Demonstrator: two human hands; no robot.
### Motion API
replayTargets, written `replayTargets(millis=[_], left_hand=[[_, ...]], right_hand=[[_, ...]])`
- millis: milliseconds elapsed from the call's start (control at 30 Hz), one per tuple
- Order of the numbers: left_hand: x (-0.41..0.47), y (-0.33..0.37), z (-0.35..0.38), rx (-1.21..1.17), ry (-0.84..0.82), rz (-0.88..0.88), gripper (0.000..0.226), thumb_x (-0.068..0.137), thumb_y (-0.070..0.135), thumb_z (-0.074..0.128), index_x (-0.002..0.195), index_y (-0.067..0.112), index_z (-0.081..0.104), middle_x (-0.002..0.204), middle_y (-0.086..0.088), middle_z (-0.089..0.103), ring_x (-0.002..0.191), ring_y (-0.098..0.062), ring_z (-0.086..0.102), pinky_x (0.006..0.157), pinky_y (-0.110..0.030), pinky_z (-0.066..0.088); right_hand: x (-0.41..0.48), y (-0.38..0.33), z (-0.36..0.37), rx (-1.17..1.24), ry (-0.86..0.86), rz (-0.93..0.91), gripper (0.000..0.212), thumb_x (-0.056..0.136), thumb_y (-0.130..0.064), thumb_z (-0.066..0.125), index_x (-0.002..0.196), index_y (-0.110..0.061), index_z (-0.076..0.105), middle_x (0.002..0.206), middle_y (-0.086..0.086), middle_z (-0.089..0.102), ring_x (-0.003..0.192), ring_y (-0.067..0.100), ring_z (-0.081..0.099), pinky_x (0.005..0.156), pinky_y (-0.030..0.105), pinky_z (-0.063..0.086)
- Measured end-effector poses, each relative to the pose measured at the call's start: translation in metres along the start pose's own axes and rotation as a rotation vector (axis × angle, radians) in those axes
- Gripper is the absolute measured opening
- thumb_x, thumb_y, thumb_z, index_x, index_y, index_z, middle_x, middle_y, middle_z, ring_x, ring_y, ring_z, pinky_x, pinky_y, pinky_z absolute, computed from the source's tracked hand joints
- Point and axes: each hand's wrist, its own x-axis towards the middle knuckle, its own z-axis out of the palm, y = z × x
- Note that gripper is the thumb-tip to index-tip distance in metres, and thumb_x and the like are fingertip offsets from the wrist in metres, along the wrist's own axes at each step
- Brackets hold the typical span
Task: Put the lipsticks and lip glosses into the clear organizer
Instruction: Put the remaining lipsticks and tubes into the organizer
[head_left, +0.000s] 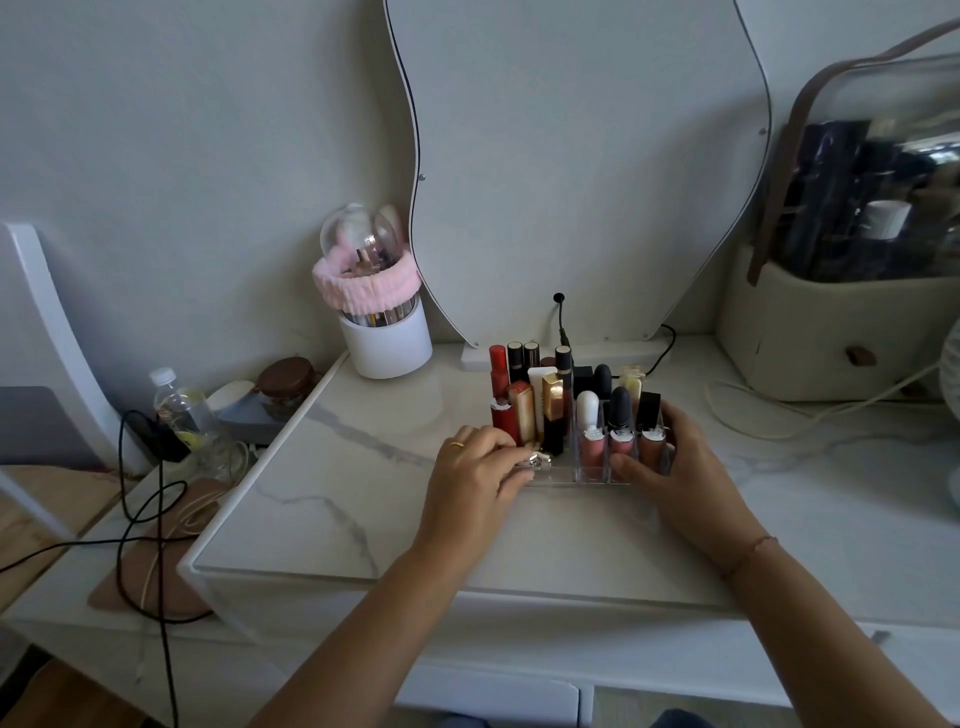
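Observation:
A clear organizer (563, 475) stands on the marble table top in front of the mirror. Several lipsticks (522, 410) and lip glosses (592, 441) stand upright in its compartments. My left hand (475, 475) grips the organizer's front left corner, with a small silver item under its fingertips. My right hand (675, 467) holds the organizer's right side, thumb on the front wall and fingers curled round the right end.
A white brush holder (384, 343) with a pink headband and clear dome stands at the back left. A wavy mirror (587, 182) leans on the wall. A beige cosmetics case (841, 332) sits at the right. Black cables (145, 499), a bottle and a jar lie left of the table.

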Motion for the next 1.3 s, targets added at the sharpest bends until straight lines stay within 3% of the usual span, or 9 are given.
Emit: replayTargets(millis=[67, 167, 267, 333, 467, 567, 700, 867, 1300], left_hand=[[0.002, -0.003, -0.007, -0.033, 0.036, -0.062, 0.017, 0.074, 0.018, 0.075, 0.091, 0.013, 0.073, 0.087, -0.003, 0.066, 0.08, -0.02, 0.057, 0.075, -0.028, 0.046], [-0.002, -0.021, -0.024, -0.179, 0.102, -0.32, 0.017, 0.079, 0.022, 0.072, 0.095, 0.018, 0.071, 0.093, 0.003, 0.066, 0.089, -0.015, 0.056, 0.078, -0.019, 0.044], [-0.014, -0.04, -0.038, -0.291, 0.011, -0.526, 0.023, 0.08, 0.027, 0.07, 0.102, 0.019, 0.069, 0.098, 0.007, 0.066, 0.091, -0.009, 0.059, 0.075, -0.014, 0.044], [-0.019, -0.042, -0.04, -0.31, -0.087, -0.559, 0.034, 0.077, 0.031, 0.072, 0.108, 0.019, 0.067, 0.103, 0.006, 0.065, 0.094, -0.006, 0.057, 0.074, -0.01, 0.04], [-0.018, -0.028, -0.035, -0.117, -0.073, -0.307, 0.031, 0.077, 0.031, 0.072, 0.105, 0.019, 0.067, 0.104, 0.004, 0.065, 0.099, -0.014, 0.054, 0.086, -0.029, 0.042], [-0.007, -0.008, -0.026, -0.04, -0.117, -0.064, 0.026, 0.085, 0.035, 0.062, 0.108, 0.024, 0.065, 0.107, 0.007, 0.066, 0.101, -0.013, 0.052, 0.086, -0.028, 0.035], [0.008, 0.01, -0.003, 0.057, -0.259, 0.121, 0.033, 0.091, 0.034, 0.053, 0.121, 0.022, 0.06, 0.121, 0.007, 0.063, 0.11, -0.015, 0.049, 0.089, -0.03, 0.031], [0.011, 0.009, 0.009, 0.114, -0.334, 0.151, 0.039, 0.092, 0.033, 0.05, 0.128, 0.018, 0.054, 0.132, 0.005, 0.057, 0.12, -0.017, 0.044, 0.096, -0.031, 0.029], [-0.006, 0.002, -0.003, 0.084, -0.267, 0.103, 0.044, 0.091, 0.035, 0.051, 0.133, 0.023, 0.047, 0.13, 0.006, 0.058, 0.118, -0.014, 0.044, 0.094, -0.031, 0.032]], right_hand=[[0.0, 0.0, 0.0, -0.003, 0.007, -0.005, 0.077, 0.078, -0.022, 0.077, 0.144, -0.024, 0.038, 0.136, 0.006, 0.055, 0.119, 0.023, 0.059, 0.104, 0.047, 0.047], [0.0, 0.0, 0.0, -0.001, 0.007, -0.012, 0.077, 0.078, -0.022, 0.077, 0.144, -0.023, 0.038, 0.136, 0.006, 0.055, 0.119, 0.023, 0.059, 0.104, 0.046, 0.048], [0.0, 0.001, 0.001, 0.01, 0.003, -0.013, 0.076, 0.079, -0.02, 0.076, 0.145, -0.023, 0.037, 0.137, 0.006, 0.055, 0.119, 0.023, 0.06, 0.104, 0.047, 0.047], [0.0, 0.002, 0.0, 0.015, -0.002, -0.012, 0.076, 0.079, -0.021, 0.076, 0.144, -0.024, 0.037, 0.136, 0.006, 0.055, 0.118, 0.023, 0.061, 0.104, 0.048, 0.047], [0.0, 0.001, 0.0, 0.009, -0.006, -0.009, 0.077, 0.079, -0.022, 0.076, 0.145, -0.024, 0.037, 0.138, 0.007, 0.054, 0.118, 0.024, 0.06, 0.104, 0.048, 0.047], [0.0, 0.001, 0.0, 0.008, -0.002, -0.011, 0.077, 0.079, -0.022, 0.077, 0.145, -0.023, 0.037, 0.139, 0.006, 0.053, 0.12, 0.024, 0.059, 0.105, 0.049, 0.046], [0.0, 0.001, -0.001, 0.008, -0.003, -0.006, 0.077, 0.079, -0.021, 0.077, 0.145, -0.022, 0.036, 0.138, 0.007, 0.053, 0.119, 0.024, 0.06, 0.105, 0.048, 0.047], [0.0, 0.001, 0.0, 0.0, 0.004, -0.006, 0.077, 0.079, -0.021, 0.077, 0.145, -0.021, 0.037, 0.137, 0.006, 0.054, 0.119, 0.024, 0.059, 0.105, 0.048, 0.047], [0.001, 0.001, 0.0, -0.026, 0.004, -0.011, 0.077, 0.079, -0.024, 0.076, 0.145, -0.023, 0.037, 0.137, 0.007, 0.055, 0.116, 0.024, 0.061, 0.103, 0.046, 0.049]])
